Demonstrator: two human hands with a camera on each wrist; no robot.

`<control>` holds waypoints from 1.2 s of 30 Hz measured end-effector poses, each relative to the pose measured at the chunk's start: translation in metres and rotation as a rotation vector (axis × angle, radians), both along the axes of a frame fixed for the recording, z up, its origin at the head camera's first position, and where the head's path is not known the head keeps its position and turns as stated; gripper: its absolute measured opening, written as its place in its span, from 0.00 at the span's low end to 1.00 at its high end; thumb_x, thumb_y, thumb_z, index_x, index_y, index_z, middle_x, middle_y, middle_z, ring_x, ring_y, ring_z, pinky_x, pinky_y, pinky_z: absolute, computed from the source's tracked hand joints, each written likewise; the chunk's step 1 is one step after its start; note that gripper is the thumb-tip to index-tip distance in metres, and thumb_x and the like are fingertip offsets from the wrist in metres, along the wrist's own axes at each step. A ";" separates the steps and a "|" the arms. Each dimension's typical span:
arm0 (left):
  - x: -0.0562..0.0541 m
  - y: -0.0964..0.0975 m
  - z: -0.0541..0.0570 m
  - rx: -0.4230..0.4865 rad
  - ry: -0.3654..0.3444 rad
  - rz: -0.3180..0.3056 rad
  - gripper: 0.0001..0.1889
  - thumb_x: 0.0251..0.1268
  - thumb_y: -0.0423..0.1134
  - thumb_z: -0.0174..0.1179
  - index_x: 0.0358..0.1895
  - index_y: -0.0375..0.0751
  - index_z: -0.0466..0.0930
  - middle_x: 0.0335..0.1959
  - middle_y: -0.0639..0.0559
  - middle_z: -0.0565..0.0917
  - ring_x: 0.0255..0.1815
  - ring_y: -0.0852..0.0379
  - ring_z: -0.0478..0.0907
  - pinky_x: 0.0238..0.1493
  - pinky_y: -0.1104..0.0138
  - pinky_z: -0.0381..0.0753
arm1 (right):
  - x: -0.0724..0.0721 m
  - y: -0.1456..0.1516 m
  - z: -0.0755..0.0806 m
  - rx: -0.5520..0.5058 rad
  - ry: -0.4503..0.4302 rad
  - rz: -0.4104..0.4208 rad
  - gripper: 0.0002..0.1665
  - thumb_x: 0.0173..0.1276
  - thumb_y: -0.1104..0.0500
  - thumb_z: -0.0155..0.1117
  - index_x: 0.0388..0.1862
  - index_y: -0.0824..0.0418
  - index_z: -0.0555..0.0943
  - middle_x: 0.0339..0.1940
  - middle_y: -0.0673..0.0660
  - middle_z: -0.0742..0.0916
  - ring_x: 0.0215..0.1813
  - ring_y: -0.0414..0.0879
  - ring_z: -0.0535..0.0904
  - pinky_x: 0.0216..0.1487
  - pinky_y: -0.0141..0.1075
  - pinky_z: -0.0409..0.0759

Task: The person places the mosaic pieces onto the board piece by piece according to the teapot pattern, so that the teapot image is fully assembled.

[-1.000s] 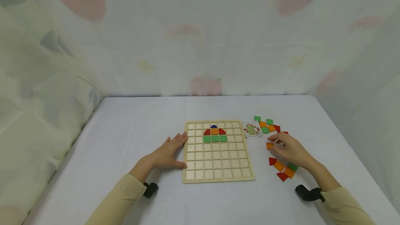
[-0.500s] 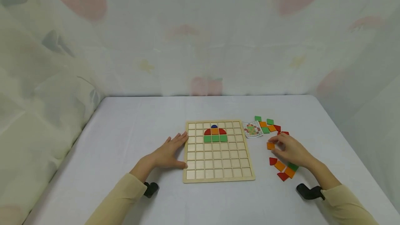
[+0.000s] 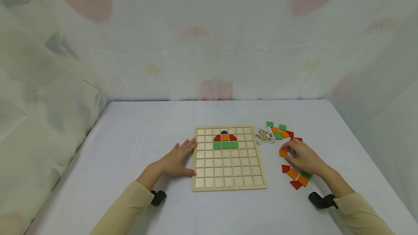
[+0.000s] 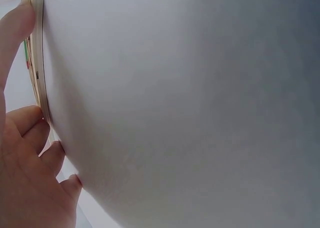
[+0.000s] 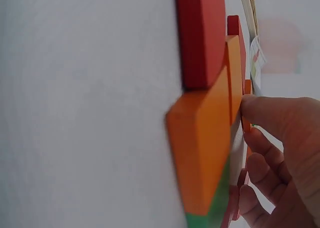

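A wooden grid board (image 3: 213,181) lies on the table. Several tiles fill cells near its top: a blue piece (image 3: 224,132), an orange square, red rounded pieces (image 3: 233,137) and a row of green squares (image 3: 225,144). My left hand (image 3: 176,160) rests spread along the board's left edge, thumb and fingertips touching the rim (image 4: 40,78). To the right of the board, my right hand (image 3: 303,157) pinches an orange square tile (image 3: 283,153) between thumb and fingers. In the right wrist view the thumb (image 5: 270,115) covers most of that tile.
A small printed pattern card (image 3: 264,135) lies at the board's upper right. Beyond my right hand are loose green (image 3: 282,127), orange and red tiles. Nearer me sit more red (image 3: 296,184), orange (image 3: 292,173) and green pieces. Patterned cloth (image 3: 209,46) hangs behind the table.
My right fingers have closed from a loose reach above the orange square tile to a pinch on it. The left hand and board stay in place.
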State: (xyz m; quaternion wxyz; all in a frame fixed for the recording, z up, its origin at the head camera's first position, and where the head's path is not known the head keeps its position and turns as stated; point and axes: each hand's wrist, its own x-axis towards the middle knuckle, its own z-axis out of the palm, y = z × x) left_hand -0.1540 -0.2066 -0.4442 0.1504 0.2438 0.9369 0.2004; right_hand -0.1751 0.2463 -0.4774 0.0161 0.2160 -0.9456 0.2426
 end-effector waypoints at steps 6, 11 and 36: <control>0.000 0.000 0.001 0.000 -0.008 0.002 0.55 0.43 0.55 0.70 0.72 0.38 0.47 0.75 0.49 0.46 0.74 0.46 0.43 0.70 0.45 0.40 | 0.000 -0.005 0.002 -0.012 0.003 -0.015 0.15 0.55 0.60 0.69 0.42 0.57 0.80 0.37 0.51 0.79 0.37 0.43 0.70 0.37 0.33 0.76; 0.001 0.001 0.002 -0.011 -0.013 0.011 0.55 0.43 0.55 0.70 0.72 0.39 0.47 0.75 0.49 0.46 0.74 0.46 0.43 0.70 0.45 0.40 | -0.002 -0.018 0.009 -0.054 -0.001 -0.016 0.15 0.56 0.59 0.69 0.43 0.56 0.80 0.36 0.50 0.78 0.37 0.43 0.69 0.33 0.30 0.74; 0.001 0.002 0.004 -0.018 -0.013 0.015 0.55 0.44 0.55 0.70 0.72 0.39 0.47 0.75 0.49 0.46 0.74 0.46 0.42 0.70 0.46 0.40 | -0.018 -0.123 0.030 -0.136 -0.012 0.144 0.13 0.56 0.59 0.67 0.42 0.56 0.80 0.40 0.51 0.81 0.39 0.46 0.74 0.39 0.37 0.73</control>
